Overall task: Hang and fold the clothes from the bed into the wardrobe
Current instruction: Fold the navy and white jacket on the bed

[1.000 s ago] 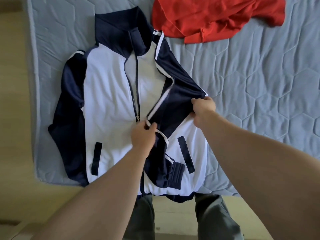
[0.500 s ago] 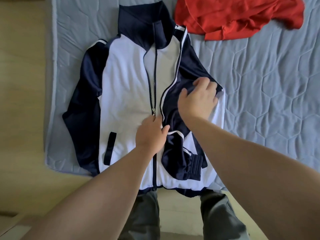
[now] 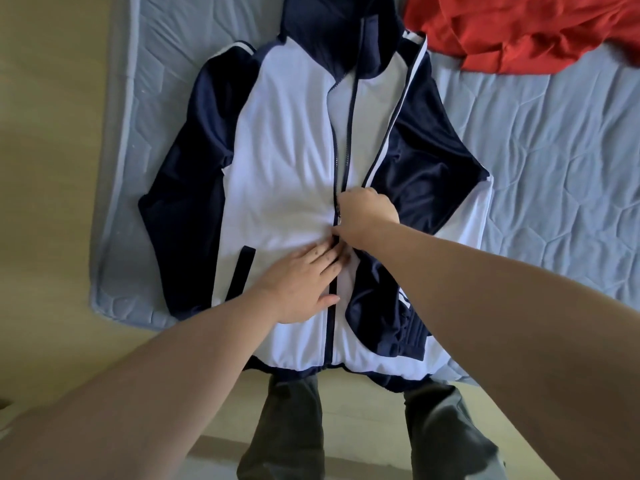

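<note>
- Nearest you, your legs point(image 3: 291, 427) stand against the foot of the bed point(image 3: 554, 168). The hem of the jacket point(image 3: 287, 161) hangs slightly over that edge.
- Your left hand point(image 3: 301, 285) lies flat with straight fingers on the white front, just left of the zip point(image 3: 335, 161). A second ago it was pinching the sleeve; now it only presses the cloth down.
- Your right hand point(image 3: 369, 213) has left the sleeve point(image 3: 426, 174) and sits at the zip pull with its fingers curled under. I cannot tell whether it pinches the pull or just rests its knuckles there.
- The two hands are near each other but not touching, one on each side of the zip.
- That sleeve now lies folded in across the front with nobody holding it. My guess is that the first fold is done and you are dealing with the half-open zip before going on.
- The other sleeve point(image 3: 194, 174) is still spread out to the side, so the folding looks barely begun.
- Your right forearm covers part of some white lettering low on the folded sleeve, so it cannot be read.
- Farther up, the collar's top is cut off by the frame.
- The red garment point(image 3: 519, 32) lies crumpled beyond the jacket, running out of view, and is untouched.
- No wardrobe or hanger is in view.
</note>
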`<state>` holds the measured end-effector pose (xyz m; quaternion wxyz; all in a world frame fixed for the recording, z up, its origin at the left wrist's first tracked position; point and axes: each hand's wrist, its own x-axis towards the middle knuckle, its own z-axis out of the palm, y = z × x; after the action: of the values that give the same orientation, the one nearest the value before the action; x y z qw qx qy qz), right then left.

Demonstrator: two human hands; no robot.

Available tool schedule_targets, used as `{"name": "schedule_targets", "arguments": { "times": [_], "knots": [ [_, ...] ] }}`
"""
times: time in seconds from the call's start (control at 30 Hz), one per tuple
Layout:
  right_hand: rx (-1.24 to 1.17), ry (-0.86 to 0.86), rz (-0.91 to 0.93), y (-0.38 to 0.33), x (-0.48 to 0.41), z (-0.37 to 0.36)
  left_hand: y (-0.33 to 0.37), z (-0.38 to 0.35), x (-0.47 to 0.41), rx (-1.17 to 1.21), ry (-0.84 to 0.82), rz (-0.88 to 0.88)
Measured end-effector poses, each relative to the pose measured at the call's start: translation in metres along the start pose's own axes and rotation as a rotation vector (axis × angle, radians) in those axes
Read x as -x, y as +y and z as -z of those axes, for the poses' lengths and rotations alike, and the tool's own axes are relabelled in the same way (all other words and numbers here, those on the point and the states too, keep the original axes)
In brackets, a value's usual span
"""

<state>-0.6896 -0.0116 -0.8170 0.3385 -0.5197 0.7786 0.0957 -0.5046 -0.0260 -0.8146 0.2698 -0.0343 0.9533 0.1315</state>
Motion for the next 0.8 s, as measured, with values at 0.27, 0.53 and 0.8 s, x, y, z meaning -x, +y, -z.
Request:
{"name": "schedule_targets", "arguments": {
  "times": [0.27,0.53,0.8],
  "knots": [
    [0.212,0.036,0.108,0.004,-0.008,0.013,-0.016,-0.013,0.003,0.039,-0.043,-0.084],
    [0.293,0.213,0.112,0.03,-0.047,0.059,-0.024,-0.009,-0.008,0.091,-0.073,-0.131],
    [-0.029,0.438,-0.272,0.028,-0.12,0.116,-0.031,-0.011,-0.019,0.119,-0.113,-0.148]
  ]
}}
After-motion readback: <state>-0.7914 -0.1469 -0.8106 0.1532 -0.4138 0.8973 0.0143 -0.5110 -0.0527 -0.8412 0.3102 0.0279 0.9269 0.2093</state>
